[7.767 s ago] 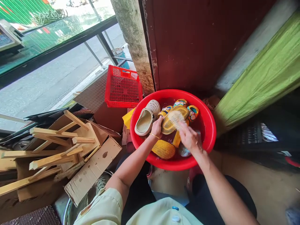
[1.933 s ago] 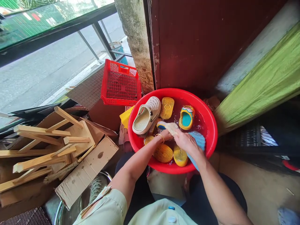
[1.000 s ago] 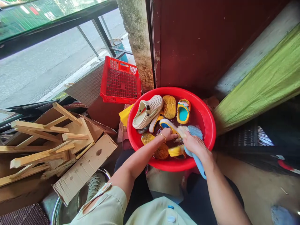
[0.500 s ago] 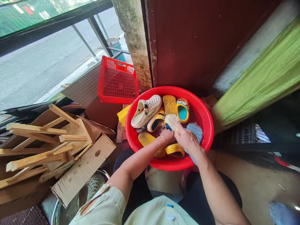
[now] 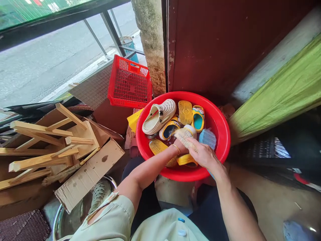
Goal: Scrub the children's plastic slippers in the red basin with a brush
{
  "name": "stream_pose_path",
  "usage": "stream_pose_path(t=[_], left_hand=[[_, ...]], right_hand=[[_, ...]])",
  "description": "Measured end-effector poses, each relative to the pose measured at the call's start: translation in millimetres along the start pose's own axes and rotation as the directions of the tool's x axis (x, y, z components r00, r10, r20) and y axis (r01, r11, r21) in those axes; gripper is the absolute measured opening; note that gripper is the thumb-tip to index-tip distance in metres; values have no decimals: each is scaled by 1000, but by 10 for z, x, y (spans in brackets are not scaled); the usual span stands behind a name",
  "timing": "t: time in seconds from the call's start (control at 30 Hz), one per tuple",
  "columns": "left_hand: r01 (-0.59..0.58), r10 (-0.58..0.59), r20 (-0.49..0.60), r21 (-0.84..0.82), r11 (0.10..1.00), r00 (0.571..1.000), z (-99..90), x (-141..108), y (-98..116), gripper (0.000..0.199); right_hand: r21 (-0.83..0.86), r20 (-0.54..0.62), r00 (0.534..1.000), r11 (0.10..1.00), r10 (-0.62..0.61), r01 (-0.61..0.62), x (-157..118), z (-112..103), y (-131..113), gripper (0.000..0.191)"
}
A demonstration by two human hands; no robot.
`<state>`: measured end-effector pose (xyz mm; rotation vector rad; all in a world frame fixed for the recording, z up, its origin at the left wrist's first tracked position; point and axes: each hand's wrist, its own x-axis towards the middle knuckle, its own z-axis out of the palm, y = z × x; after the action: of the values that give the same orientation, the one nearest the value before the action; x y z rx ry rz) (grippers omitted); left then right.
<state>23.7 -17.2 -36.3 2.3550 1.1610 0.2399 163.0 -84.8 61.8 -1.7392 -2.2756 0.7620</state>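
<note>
Filling the back is 1 dark red panel (image 5: 213, 50), with 1 green cloth (image 5: 281, 90) hanging at the right. Upturned wooden legs (image 5: 42, 160) pile up at the left, too tangled for me to count the stools. Next in size comes 1 red basin (image 5: 221, 157) with water in it, beside 1 red crate (image 5: 131, 87) and, lower left, 1 metal basin (image 5: 57, 221) with at least 1 grey clog (image 5: 100, 194).

I count 7 pieces of footwear in the red basin: 1 cream clog (image 5: 160, 117), 1 zigzag yellow sole (image 5: 157, 147) crossed by the left forearm, 1 upturned yellow sole (image 5: 185, 112), 1 teal-lined yellow clog (image 5: 198, 120), 1 dark-lined yellow clog (image 5: 171, 128), 1 yellow clog (image 5: 184, 160) near the front, and 1 white-rimmed shoe (image 5: 190, 130) at the middle. 1 blue ribbed piece (image 5: 207, 139) lies to their right.

2 hands meet over the basin. The right hand (image 5: 204, 154) grips 1 pale brush (image 5: 185, 137) just over the white-rimmed shoe. The left hand (image 5: 181, 146) is by that shoe, fingers mostly hidden, so I cannot tell how they close. Smallest is 1 bracelet (image 5: 177, 149) on the left wrist.
</note>
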Motion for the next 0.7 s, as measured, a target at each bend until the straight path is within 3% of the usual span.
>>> stream_pose_path(t=[0.1, 0.2, 0.3, 0.37, 0.43, 0.57, 0.7], left_hand=[[-136, 137, -10, 56, 989, 991, -33, -45, 22, 41], [-161, 164, -33, 73, 984, 986, -133, -129, -19, 35], [-23, 36, -141, 91, 996, 989, -291, -200, -126, 33], [132, -106, -223, 107, 985, 969, -394, -242, -216, 30], [212, -172, -282, 119, 970, 944, -461, -288, -306, 34], [253, -200, -347, 115, 961, 916, -458, -391, -486, 67], [310, -253, -331, 132, 941, 909, -356, -468, -657, 99]], right_hand=[[-141, 8, 982, 972, 191, -187, 127, 55, 88, 56], [-208, -10, 959, 937, 284, -280, 231, 52, 293, 57], [-240, 11, 947, 920, 322, -310, 287, 79, 427, 57], [-251, 30, 940, 913, 340, -322, 311, 126, 438, 56], [-254, 52, 933, 908, 357, -333, 336, 181, 406, 54], [-234, 109, 918, 907, 382, -349, 408, 279, 329, 53], [-221, 141, 910, 909, 389, -355, 484, 348, 291, 54]])
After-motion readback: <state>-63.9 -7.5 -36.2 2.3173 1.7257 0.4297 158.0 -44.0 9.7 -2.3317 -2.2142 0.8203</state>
